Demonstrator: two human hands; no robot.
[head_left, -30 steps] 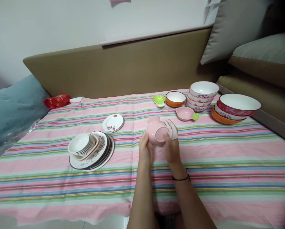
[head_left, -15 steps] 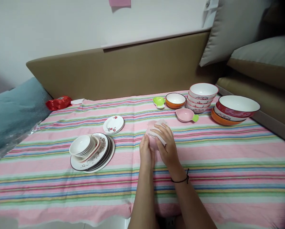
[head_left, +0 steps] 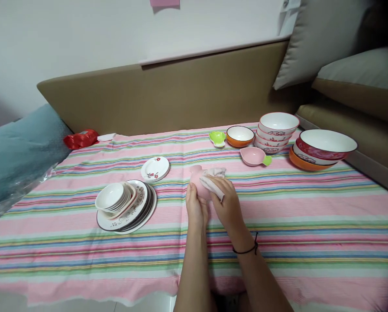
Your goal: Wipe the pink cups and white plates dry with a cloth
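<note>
"Pink and glossy, that rounded ceramic bowl (head_left: pixel 197 183) shows its curved outside at mid-frame. What edges surround it?"

"On the left, a stack of dark-rimmed white plates (head_left: pixel 139 207); next, striped pink fabric (head_left: pixel 171 208), spreading between plates and bowl and down to its wavy bottom edge; right of centre, a shallow pink dish with a green handle (head_left: pixel 252 156)."

"And the hands?"

"The left hand (head_left: pixel 196 210) cups the bowl from beneath; the right hand (head_left: pixel 227 202) bends around a crumpled whitish cloth (head_left: pixel 212 185), pressing it onto the bowl's right side."
</note>
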